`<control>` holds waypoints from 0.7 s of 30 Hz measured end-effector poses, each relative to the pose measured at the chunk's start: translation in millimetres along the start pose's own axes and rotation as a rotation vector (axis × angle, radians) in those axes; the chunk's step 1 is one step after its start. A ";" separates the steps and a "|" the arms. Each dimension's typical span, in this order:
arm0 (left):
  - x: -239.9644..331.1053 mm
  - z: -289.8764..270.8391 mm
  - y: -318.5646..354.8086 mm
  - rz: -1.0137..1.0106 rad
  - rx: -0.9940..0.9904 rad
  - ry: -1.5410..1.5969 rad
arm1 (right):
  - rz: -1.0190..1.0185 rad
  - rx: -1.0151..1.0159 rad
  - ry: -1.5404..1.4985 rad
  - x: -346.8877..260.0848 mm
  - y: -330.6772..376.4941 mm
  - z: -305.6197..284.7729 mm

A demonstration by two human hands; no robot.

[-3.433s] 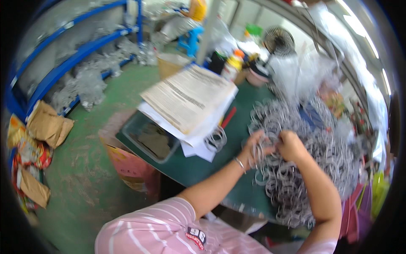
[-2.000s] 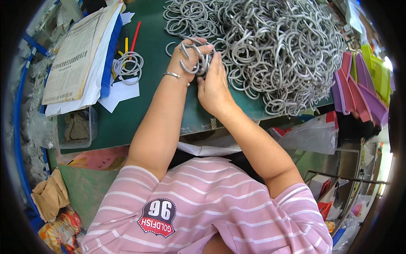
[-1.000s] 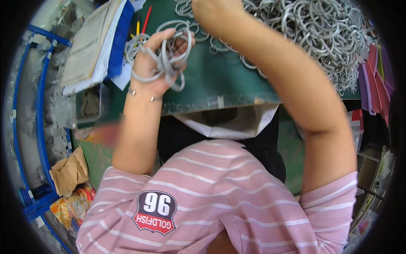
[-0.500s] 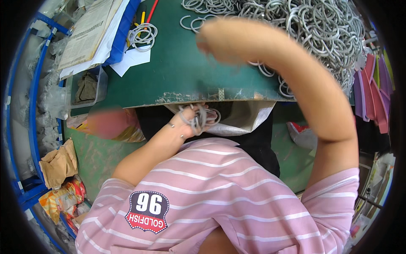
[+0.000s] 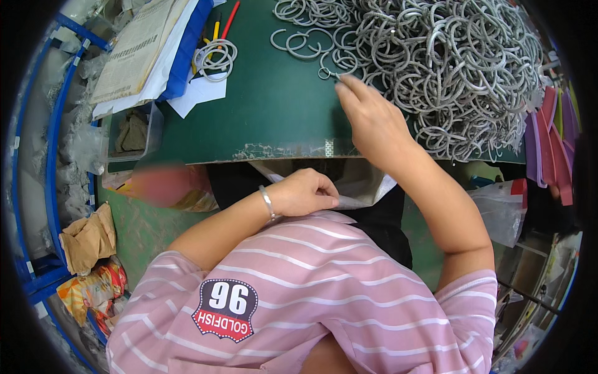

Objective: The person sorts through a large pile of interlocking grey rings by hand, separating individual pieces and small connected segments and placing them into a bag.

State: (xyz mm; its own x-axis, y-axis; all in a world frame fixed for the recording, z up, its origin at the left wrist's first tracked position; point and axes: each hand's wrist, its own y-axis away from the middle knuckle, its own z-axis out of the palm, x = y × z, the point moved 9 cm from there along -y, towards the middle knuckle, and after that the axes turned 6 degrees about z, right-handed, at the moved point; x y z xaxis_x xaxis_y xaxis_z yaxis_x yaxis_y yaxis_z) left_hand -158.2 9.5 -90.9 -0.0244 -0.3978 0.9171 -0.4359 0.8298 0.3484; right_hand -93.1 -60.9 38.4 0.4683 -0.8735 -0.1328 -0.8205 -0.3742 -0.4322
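Observation:
Large grey open rings lie heaped in a pile (image 5: 448,68) on the green table, with several loose ones at its left edge. My right hand (image 5: 374,124) reaches over the table, palm down, fingers stretched out. Its fingertips are beside a loose ring (image 5: 324,73) and perhaps touch it. My left hand (image 5: 305,192), a silver bangle on the wrist, is below the table edge over my lap. Its fingers curl loosely beside the rim of a whitish sack (image 5: 367,194). The inside of that hand is hidden, and no ring shows in it.
At the table's left are a blue tray (image 5: 187,53) with papers, pens, a small coil of rings (image 5: 215,60) and a clear plastic box (image 5: 156,128) holding a grey cloth. Coloured strips (image 5: 548,137) hang at the right. Blue shelving (image 5: 53,143) stands at the left.
The bundle of rings in my left hand is no longer visible, and that hand has turned over. My right hand has come down and to the right, toward the pile's left edge.

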 end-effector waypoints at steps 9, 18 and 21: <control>84.7 -135.5 -3.8 0.463 1.148 -0.841 | 0.060 -0.034 0.198 30.9 -26.9 37.4; 75.2 -156.0 1.1 0.499 1.037 -0.581 | 0.239 0.083 -0.110 50.4 -21.6 3.3; 70.6 -213.9 30.3 0.455 1.259 -0.809 | 0.242 0.072 0.005 51.7 -35.1 9.6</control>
State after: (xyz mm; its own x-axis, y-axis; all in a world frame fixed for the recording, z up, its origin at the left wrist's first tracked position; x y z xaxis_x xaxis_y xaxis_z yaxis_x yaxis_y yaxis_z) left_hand 19.3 90.3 25.8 -0.6371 -0.6539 0.4080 -0.6911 0.2502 -0.6781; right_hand -36.9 -90.0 38.1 0.2594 -0.9366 -0.2355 -0.8828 -0.1311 -0.4511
